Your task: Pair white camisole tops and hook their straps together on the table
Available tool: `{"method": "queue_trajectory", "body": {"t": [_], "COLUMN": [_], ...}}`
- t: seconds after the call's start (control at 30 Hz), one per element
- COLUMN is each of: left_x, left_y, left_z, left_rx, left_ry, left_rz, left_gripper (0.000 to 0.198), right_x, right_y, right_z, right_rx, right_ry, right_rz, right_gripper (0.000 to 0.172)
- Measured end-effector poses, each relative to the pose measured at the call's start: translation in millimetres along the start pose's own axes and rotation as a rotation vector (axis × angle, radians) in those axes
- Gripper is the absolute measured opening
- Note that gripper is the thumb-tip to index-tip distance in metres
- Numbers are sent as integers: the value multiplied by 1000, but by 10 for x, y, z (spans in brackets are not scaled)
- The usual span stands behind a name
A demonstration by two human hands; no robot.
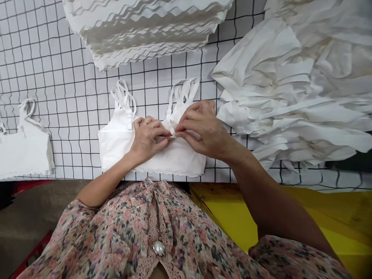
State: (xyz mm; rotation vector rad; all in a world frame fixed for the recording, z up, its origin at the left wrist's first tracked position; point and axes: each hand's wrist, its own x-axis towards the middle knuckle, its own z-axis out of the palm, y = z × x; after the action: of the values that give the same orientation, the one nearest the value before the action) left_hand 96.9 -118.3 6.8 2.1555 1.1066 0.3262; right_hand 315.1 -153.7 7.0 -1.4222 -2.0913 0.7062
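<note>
White strapped tops (116, 149) lie stacked in front of me near the table's edge, straps pointing away from me. My left hand (148, 137) rests over the middle of the top one, thumb and fingers pinched on its upper edge. Close beside it, my right hand (202, 128) pinches the same edge, with a bit of bunched white fabric at its fingertips. Both hands' fingertips nearly meet there. Loops of strap (186, 93) stand up just beyond my right hand, and others (123, 99) lie beyond my left.
The table has a black-and-white grid cloth (72, 89). A tall stack of wavy-edged white pieces (151, 31) lies at the back. Loose white fabric (296, 85) is heaped at the right. Another white top (24, 151) lies far left. Something yellow (229, 221) is below the table's edge.
</note>
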Motion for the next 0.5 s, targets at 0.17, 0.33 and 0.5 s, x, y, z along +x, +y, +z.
{"method": "queue_trajectory", "body": {"t": [0.17,0.33,0.5], "left_x": [-5,-4,-4], "left_y": [-10,-15,-9], "left_z": [8,13,13], "left_rx": [-14,-7,-14], "left_ry": [11,1,-7], "left_rz": [5,-4,-9], "left_gripper": [9,8,7], "right_x": [3,-8,-22], "right_y": [4,17,41], "right_z": [-9,-13,38], "right_rx": [0,-5,24], "right_ry": [-4,-6,11], "right_rz": [-4,-1,-8], "right_gripper": [22,23,20]}}
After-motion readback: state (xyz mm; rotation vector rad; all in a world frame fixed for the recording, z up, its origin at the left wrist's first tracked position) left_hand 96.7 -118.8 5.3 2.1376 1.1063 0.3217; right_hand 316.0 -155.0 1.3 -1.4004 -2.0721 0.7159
